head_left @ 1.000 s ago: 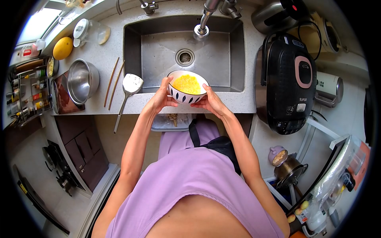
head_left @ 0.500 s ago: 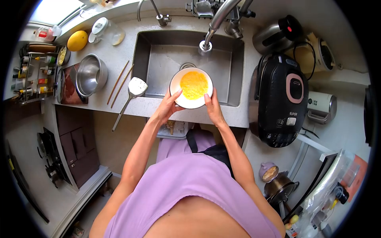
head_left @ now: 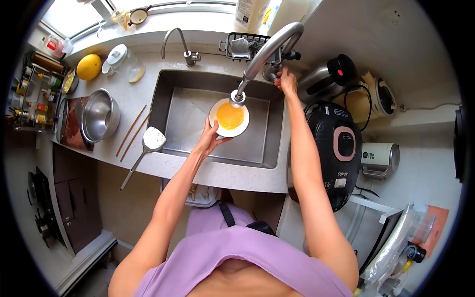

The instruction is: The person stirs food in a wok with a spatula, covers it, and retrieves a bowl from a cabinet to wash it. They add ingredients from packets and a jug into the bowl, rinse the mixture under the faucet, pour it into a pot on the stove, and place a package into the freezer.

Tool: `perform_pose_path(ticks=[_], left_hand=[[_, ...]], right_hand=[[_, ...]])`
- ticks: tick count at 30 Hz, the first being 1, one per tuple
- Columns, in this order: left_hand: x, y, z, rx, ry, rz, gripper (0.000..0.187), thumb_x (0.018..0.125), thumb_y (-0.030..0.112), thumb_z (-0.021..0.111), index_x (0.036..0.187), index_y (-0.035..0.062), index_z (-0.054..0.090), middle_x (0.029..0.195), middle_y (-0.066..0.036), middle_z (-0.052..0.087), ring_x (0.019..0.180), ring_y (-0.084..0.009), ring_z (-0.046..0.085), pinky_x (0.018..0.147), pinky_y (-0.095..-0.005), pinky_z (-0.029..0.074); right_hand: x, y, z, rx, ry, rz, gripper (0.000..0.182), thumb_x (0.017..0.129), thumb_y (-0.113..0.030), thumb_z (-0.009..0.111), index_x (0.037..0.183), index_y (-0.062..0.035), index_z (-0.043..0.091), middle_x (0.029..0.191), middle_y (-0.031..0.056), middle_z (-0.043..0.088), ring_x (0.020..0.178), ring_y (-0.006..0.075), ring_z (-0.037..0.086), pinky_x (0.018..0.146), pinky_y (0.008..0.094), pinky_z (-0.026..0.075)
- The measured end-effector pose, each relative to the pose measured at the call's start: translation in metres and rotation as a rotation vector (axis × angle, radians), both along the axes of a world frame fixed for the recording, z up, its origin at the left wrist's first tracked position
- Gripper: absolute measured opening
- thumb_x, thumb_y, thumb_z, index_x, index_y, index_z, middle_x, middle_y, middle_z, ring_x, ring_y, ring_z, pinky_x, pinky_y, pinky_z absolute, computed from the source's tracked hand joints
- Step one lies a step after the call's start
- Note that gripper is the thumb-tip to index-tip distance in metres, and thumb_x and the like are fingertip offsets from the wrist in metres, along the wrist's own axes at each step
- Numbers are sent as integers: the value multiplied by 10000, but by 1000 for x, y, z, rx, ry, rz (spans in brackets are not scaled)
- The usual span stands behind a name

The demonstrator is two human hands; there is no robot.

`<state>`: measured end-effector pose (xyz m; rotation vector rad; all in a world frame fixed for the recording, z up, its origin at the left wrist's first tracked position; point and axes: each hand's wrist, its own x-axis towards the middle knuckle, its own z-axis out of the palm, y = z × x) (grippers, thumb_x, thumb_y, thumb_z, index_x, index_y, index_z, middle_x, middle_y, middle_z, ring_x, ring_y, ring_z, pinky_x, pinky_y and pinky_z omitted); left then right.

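Note:
A white bowl (head_left: 241, 129) with yellow-orange contents (head_left: 230, 116) is over the sink (head_left: 193, 143), just under the faucet spout (head_left: 238, 97). My left hand (head_left: 210, 140) grips the bowl's left and lower edge, thumb on the rim. At the faucet's base, behind the sink's right back corner, my right hand (head_left: 287, 81) has its fingers on the faucet handle (head_left: 271, 73), which they partly hide. Whether water runs from the spout cannot be made out.
Left of the sink are two chopsticks (head_left: 131, 132), a spatula (head_left: 136, 166) with white stuff on it, a steel bowl (head_left: 100, 116), a glass jar (head_left: 129, 67) and a yellow fruit (head_left: 89, 67). A black cooker (head_left: 334, 148) and a kettle (head_left: 321, 81) stand at the right.
My right hand has left the bowl and reached to the faucet handle. The bowl, now in my left hand alone, has moved forward under the spout. The view has shifted too.

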<state>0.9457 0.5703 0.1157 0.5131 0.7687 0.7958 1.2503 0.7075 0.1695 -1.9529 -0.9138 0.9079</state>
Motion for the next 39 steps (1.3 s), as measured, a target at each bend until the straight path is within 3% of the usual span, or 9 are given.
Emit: perform_pose_path(ticks=[2, 5, 8, 11, 14, 36, 39], left_hand=[[6, 6, -3, 35, -45, 13, 538, 955, 404, 457, 1386, 246, 176, 1401, -111, 311, 1261, -314, 415, 916, -568, 474], [10, 10, -3, 20, -56, 28, 553, 947, 409, 472, 1387, 252, 176, 1394, -106, 325, 1248, -315, 430, 912, -565, 479], [9, 10, 1, 2, -46, 32, 569, 942, 412, 483, 1390, 256, 170, 1391, -106, 331, 1236, -317, 442, 907, -563, 484], [5, 9, 2, -7, -26, 37, 587, 941, 410, 486, 1399, 257, 151, 1388, -113, 332, 1231, -319, 446, 905, -563, 489], [2, 5, 4, -3, -6, 29, 593, 945, 418, 466, 1407, 261, 130, 1394, -130, 327, 1239, -329, 441, 913, -560, 489], [41, -3, -3, -39, -117, 16, 665, 920, 398, 520, 1429, 294, 106, 1462, -69, 231, 1317, -330, 336, 952, -597, 437], [51, 10, -2, -24, -108, 64, 645, 913, 418, 523, 1416, 288, 139, 1440, -67, 276, 1297, -316, 367, 948, -591, 441]], right_hand=[[5, 3, -12, 32, -58, 55, 557, 960, -432, 328, 870, 19, 642, 661, 134, 654, 548, 164, 640, 492, 256, 500], [-1, -4, -23, 149, -41, 46, 503, 950, -352, 328, 846, 32, 637, 639, 133, 648, 538, 170, 635, 504, 258, 503], [-6, -11, -25, 196, -52, -22, 457, 947, -303, 351, 774, 30, 613, 601, 125, 623, 510, 185, 619, 524, 301, 501], [-8, -14, -24, 230, -25, -30, 429, 955, -270, 350, 792, 35, 605, 614, 131, 625, 507, 182, 612, 518, 295, 500], [-5, -15, -26, 238, -49, 13, 453, 950, -295, 324, 818, 31, 610, 641, 130, 645, 538, 171, 631, 512, 257, 502], [-2, -15, -28, 207, 20, 22, 501, 980, -315, 278, 847, 29, 617, 657, 119, 643, 545, 159, 624, 510, 252, 494], [-2, -16, -27, 199, -7, 39, 504, 979, -317, 274, 848, 28, 618, 662, 116, 645, 548, 159, 627, 515, 254, 495]])
